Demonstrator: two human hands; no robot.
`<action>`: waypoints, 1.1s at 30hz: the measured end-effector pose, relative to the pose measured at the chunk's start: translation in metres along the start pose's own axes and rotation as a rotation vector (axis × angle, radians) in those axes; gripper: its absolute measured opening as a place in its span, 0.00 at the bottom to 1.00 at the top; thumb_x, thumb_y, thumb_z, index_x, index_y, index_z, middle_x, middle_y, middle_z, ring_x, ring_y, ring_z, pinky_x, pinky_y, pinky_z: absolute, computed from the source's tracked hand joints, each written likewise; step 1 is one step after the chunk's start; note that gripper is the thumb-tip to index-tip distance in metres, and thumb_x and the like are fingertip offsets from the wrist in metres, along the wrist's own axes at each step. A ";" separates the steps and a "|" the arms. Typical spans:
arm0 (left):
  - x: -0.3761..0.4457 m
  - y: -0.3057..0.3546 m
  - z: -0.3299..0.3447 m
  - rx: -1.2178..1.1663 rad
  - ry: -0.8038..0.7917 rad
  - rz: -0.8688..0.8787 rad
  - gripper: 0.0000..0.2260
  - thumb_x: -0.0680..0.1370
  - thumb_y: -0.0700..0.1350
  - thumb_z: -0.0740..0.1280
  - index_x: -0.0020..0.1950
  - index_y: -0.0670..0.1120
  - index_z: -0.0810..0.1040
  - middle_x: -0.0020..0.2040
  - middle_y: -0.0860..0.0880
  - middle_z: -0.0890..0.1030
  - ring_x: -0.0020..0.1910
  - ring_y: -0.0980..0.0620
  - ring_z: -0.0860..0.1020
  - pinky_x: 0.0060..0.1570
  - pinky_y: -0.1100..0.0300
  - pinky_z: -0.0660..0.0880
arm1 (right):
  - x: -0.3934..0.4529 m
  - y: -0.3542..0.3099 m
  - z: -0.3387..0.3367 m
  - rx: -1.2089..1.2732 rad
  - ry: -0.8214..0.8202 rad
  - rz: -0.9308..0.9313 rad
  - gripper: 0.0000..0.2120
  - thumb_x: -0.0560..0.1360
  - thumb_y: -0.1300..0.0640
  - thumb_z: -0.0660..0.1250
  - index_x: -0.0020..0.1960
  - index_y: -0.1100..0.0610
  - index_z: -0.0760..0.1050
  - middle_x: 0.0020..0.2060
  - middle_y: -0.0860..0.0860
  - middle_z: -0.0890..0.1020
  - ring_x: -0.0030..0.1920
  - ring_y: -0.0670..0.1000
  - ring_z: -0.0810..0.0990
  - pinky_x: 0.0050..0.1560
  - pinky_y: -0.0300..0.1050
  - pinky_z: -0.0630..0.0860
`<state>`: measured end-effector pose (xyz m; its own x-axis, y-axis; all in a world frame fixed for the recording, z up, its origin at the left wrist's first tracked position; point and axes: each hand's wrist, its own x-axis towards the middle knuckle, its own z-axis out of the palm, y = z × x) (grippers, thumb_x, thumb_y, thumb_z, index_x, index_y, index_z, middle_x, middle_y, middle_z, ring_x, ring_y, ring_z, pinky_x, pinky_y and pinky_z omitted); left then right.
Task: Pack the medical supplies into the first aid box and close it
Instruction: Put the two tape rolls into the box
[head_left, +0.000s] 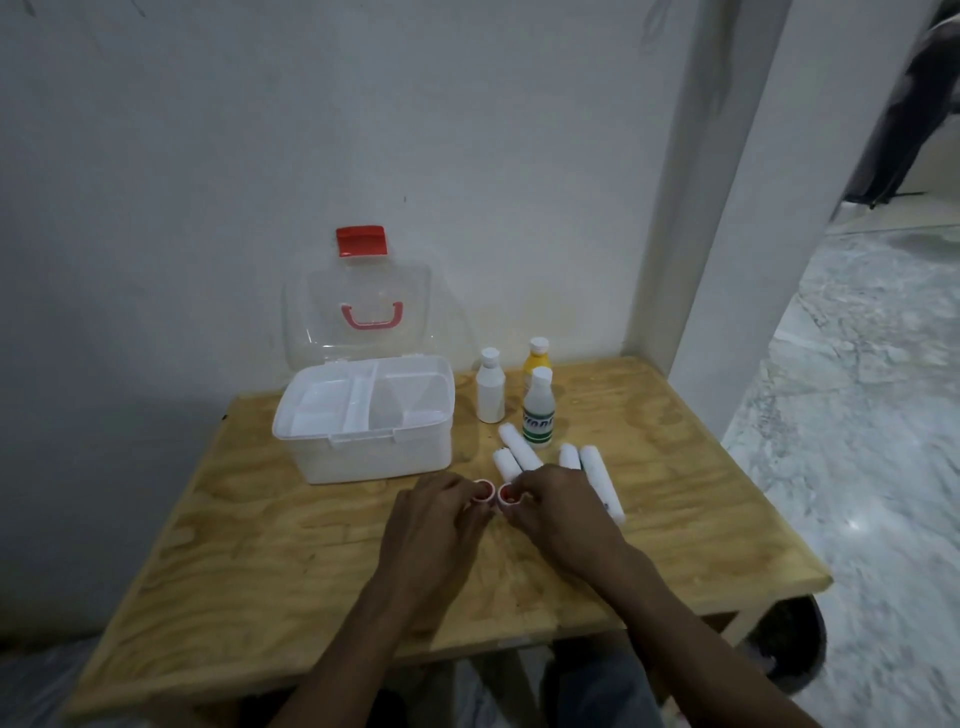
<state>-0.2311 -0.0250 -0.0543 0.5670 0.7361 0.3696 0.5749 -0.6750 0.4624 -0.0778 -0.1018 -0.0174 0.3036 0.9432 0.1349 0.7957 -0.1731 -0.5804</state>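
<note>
Trouble, if it comes, starts with the two small red-cored tape rolls I am picking up at once: my left hand (436, 512) pinches one roll (483, 490) and my right hand (558, 512) pinches the other roll (507, 494), both just in front of the first aid box (363, 415), off its right corner, on the wooden table (260, 545). Each grip looks like fingertips only, so I judge a roll could slip and run off the table edge. The box stands open, its clear lid (358, 306) leaning back toward the wall, and its inner tray (332, 405) is in place, so I could drop a roll into the wrong slot. Right of the box stand three bottles (490, 392), with white bandage rolls (519, 452) lying in front of them; a careless sweep of my right wrist could topple a bottle or scatter those rolls.
</note>
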 end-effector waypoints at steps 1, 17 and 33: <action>0.002 -0.001 0.000 0.008 -0.011 -0.001 0.12 0.78 0.55 0.63 0.58 0.55 0.81 0.53 0.58 0.81 0.50 0.60 0.75 0.51 0.58 0.76 | 0.000 -0.001 0.001 0.006 -0.006 0.017 0.07 0.74 0.53 0.71 0.48 0.54 0.85 0.41 0.51 0.85 0.43 0.49 0.81 0.49 0.49 0.78; -0.007 -0.009 -0.074 0.010 0.133 -0.031 0.08 0.78 0.50 0.66 0.56 0.52 0.80 0.57 0.55 0.81 0.56 0.55 0.77 0.55 0.60 0.76 | 0.013 -0.051 -0.027 0.126 0.131 -0.123 0.10 0.74 0.49 0.72 0.51 0.53 0.84 0.46 0.47 0.86 0.42 0.42 0.80 0.45 0.38 0.75; 0.093 -0.120 -0.156 0.250 0.122 -0.280 0.12 0.78 0.52 0.67 0.56 0.49 0.82 0.53 0.48 0.84 0.48 0.49 0.79 0.49 0.51 0.79 | 0.174 -0.168 0.036 0.009 -0.053 -0.376 0.12 0.76 0.53 0.71 0.57 0.56 0.83 0.53 0.52 0.85 0.46 0.48 0.83 0.48 0.38 0.73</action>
<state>-0.3393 0.1323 0.0505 0.3019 0.8838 0.3575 0.8321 -0.4273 0.3537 -0.1772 0.1018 0.0746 -0.0362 0.9538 0.2983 0.8417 0.1900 -0.5055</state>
